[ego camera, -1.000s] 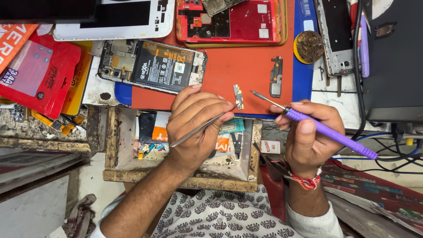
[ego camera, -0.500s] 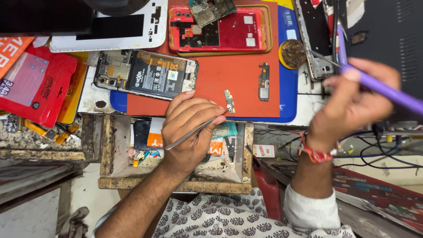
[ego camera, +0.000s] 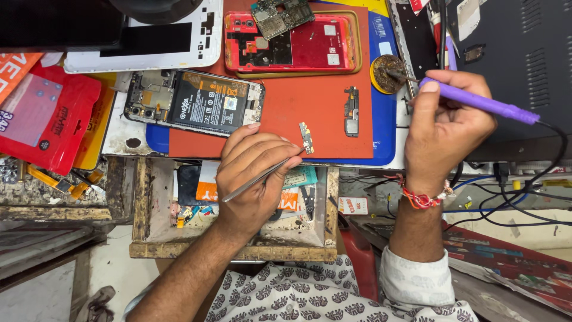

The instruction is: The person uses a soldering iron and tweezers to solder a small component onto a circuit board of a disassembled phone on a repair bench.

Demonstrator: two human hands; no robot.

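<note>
My left hand (ego camera: pixel 253 179) grips metal tweezers (ego camera: pixel 262 177) whose tips pinch a small narrow circuit board (ego camera: pixel 307 137) over the orange work mat (ego camera: pixel 298 113). My right hand (ego camera: pixel 444 128) holds a purple soldering iron (ego camera: pixel 482 102), its tip dipped into a round brass-wool tin (ego camera: pixel 387 73) at the mat's right edge. An opened phone (ego camera: pixel 193 101) with its battery showing lies left of my left hand. A red phone shell (ego camera: pixel 292 43) with a loose board on top sits at the back.
A small dark part (ego camera: pixel 352 111) lies on the mat. A white tablet frame (ego camera: pixel 143 42) is at the back left, red packets (ego camera: pixel 42 116) at the left, a black box (ego camera: pixel 512 53) at the right. An open wooden drawer (ego camera: pixel 232 250) of clutter sits below; cables (ego camera: pixel 512 191) hang right.
My right hand carried the soldering iron from near the small board up and right, then brought its tip down into the brass-wool tin. My left hand stays still with the tweezers.
</note>
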